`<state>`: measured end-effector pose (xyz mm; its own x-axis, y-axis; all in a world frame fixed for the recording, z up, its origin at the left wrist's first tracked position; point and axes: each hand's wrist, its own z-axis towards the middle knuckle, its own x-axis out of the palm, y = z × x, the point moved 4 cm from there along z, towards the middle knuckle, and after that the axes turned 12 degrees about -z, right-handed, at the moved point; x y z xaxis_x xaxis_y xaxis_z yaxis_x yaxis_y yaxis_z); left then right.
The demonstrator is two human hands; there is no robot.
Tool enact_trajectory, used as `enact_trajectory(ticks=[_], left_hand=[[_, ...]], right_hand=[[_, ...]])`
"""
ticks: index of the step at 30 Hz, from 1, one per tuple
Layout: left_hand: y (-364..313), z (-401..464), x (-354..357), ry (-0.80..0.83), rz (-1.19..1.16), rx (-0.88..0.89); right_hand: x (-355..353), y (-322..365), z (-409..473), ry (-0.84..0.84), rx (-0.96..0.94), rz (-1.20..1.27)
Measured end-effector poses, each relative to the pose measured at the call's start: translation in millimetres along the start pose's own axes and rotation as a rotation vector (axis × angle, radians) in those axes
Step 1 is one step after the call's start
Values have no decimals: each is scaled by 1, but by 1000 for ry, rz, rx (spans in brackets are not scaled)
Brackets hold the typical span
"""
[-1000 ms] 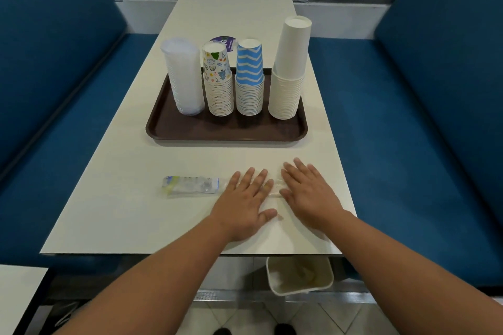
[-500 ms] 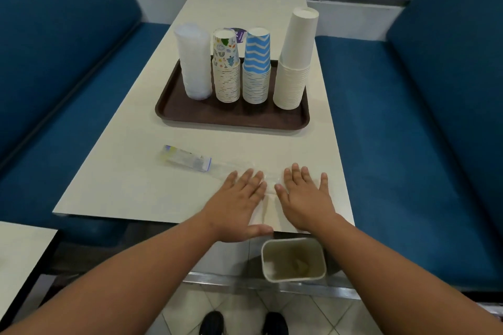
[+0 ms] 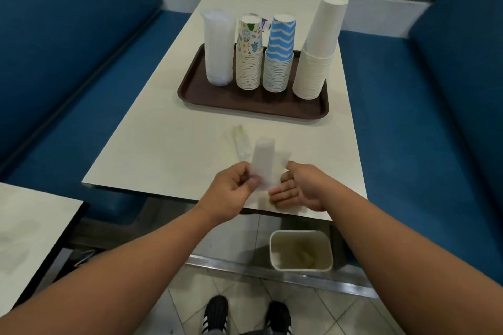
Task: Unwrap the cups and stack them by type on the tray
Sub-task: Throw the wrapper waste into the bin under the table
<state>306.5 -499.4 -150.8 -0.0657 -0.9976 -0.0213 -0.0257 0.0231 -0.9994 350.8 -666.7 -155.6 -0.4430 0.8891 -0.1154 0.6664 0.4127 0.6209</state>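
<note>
Overhead, the head view shows both hands pinching a clear plastic wrapper above the near edge of the table. The left hand has its grip closed on the wrapper's left side; the right hand pinches its right edge. Beyond the grip, a brown tray carries four stacks: clear cups, patterned cups, blue zigzag cups and white cups. Below the grip a bin stands on the floor.

Bare forearms, no sleeves — black shoes with white stripes and white toes
</note>
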Motion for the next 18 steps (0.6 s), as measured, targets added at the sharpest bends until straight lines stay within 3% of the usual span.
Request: enact_trajectory(ticks=[4, 8, 11, 18], left_hand=[[-6, -3, 4, 75, -254, -81], [-7, -7, -2, 127, -226, -119], [-15, -8, -6, 152, -228, -139], [-31, 6, -22, -51, -121, -188]], right_hand=[[19, 1, 13, 123, -61, 98], [32, 8, 15, 180, -183, -9], [43, 15, 14, 237, -186, 90], [56, 33, -6, 219, -302, 389]])
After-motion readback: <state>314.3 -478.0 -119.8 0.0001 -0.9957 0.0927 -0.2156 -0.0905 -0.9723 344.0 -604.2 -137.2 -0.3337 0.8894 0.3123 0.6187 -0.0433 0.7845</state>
